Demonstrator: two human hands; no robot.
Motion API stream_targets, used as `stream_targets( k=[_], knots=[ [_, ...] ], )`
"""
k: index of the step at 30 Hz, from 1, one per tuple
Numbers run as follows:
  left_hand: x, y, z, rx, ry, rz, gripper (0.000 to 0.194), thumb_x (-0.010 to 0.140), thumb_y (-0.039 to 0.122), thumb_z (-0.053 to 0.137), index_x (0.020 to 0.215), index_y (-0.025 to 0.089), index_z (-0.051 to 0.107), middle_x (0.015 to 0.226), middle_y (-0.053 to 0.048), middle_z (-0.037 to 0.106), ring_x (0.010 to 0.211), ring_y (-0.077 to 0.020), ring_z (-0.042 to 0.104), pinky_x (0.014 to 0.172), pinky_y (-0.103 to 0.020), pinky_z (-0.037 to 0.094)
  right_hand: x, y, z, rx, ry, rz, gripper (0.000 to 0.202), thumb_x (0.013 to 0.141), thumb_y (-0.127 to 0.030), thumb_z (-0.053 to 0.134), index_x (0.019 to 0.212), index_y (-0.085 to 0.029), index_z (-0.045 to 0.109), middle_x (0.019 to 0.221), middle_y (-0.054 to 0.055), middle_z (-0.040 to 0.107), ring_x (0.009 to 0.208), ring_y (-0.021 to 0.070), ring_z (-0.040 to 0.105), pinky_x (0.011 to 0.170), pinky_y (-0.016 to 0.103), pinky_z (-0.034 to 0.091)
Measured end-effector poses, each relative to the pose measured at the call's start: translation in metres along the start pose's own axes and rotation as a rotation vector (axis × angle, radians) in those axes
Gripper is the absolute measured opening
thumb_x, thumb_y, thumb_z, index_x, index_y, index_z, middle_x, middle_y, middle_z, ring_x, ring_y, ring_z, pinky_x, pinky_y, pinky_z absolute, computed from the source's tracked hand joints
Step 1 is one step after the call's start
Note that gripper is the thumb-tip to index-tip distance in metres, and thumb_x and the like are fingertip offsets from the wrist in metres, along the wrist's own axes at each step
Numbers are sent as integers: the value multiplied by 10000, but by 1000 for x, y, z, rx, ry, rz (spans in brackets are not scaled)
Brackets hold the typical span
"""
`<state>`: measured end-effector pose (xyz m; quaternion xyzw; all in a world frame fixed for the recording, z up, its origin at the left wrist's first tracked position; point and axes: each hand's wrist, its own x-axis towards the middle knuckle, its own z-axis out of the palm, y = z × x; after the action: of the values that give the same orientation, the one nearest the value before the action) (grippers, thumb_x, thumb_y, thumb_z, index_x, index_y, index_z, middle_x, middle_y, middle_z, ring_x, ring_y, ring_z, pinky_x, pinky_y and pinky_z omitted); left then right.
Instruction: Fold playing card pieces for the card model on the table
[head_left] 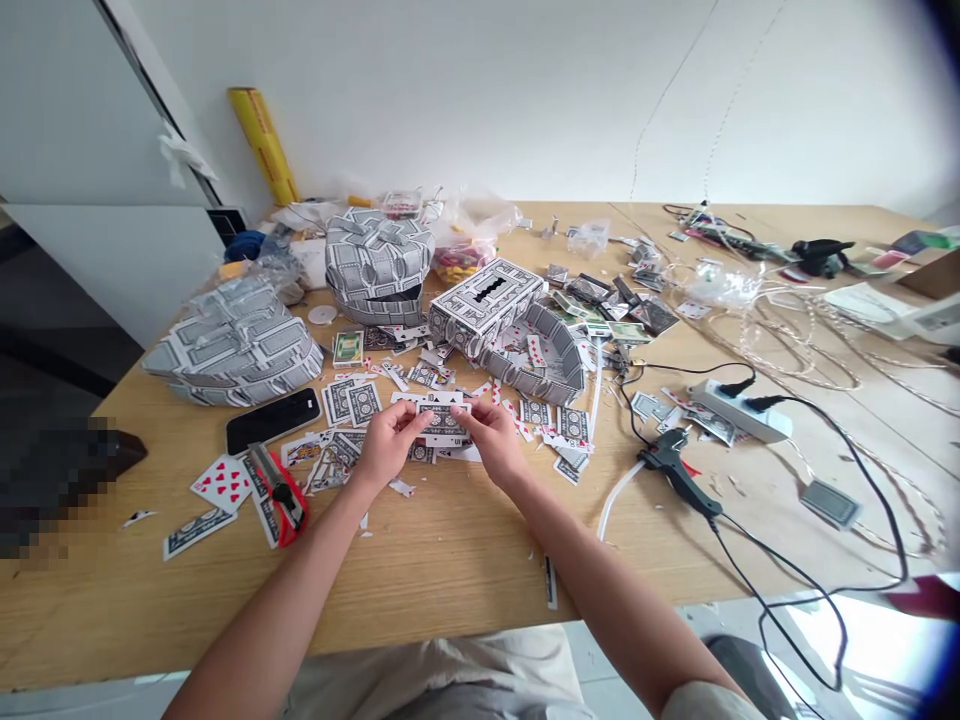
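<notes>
Between my two hands is a small piece made of playing cards (444, 424), with a patterned back strip crossing white card faces. My left hand (391, 440) pinches its left end, and my right hand (491, 436) pinches its right end. Beneath and around them lie scattered whole and cut cards (363, 402). Just beyond my right hand stands a curved open tray of folded cards (538, 380), with loose cards inside. A card-covered box (489, 300) with a dark jagged slot on top rests against that tray.
Left are a black phone (273, 421), a red utility knife (279, 492) and a woven card piece (236, 345). A lidded card basket (379, 262) stands behind. Right, a glue gun (679, 474) with its cord lies near a white power strip (741, 408). A yellow roll (262, 145) leans on the wall.
</notes>
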<state>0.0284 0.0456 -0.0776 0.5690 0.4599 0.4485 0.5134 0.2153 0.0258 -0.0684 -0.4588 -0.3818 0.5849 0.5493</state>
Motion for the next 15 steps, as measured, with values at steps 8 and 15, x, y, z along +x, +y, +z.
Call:
stream_targets(
  k=[8,15],
  knots=[
    [0,3,2,-11,19,11,440,830,588,817,755,193,638,663,31,574,619,-132,524,590,-238,443,1,1,1,17,18,1,461,690,-614,924,878,-227,760,779,2,737,703,182,625,666,311,506],
    [0,2,2,5,37,17,462,839,598,803,733,196,602,641,42,520,599,-123,481,567,-234,415,1,0,1,-23,17,-26,489,684,-640,925,896,-237,748,864,26,784,791,216,694,748,345,565]
  ],
)
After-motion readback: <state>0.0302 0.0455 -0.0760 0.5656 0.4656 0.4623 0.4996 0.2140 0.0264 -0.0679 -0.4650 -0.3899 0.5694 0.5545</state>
